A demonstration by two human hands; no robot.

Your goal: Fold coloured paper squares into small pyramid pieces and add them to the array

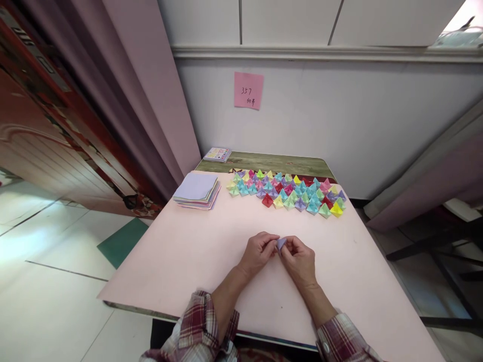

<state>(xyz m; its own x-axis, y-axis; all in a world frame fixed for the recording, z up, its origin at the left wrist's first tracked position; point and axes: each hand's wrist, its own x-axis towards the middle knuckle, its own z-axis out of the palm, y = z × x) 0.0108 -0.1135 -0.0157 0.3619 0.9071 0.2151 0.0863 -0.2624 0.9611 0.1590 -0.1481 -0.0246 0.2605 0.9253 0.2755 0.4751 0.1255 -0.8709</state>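
Observation:
A small folded lilac paper piece (281, 243) is pinched between both my hands just above the pink table cover (181, 261). My left hand (258, 253) grips its left side with fingers curled. My right hand (300, 257) holds its right side, fingers closed too. Beyond my hands lie several small folded paper shapes (287, 193) in many colours, packed in rows. A stack of flat coloured paper squares (197, 190), lilac on top, lies at the far left of the table.
A paper packet (217, 154) rests on the bare wooden strip (271, 163) at the table's back. A pink note (248, 90) is stuck on the wall. A curtain (151, 90) hangs at left; chair legs (437, 251) stand at right.

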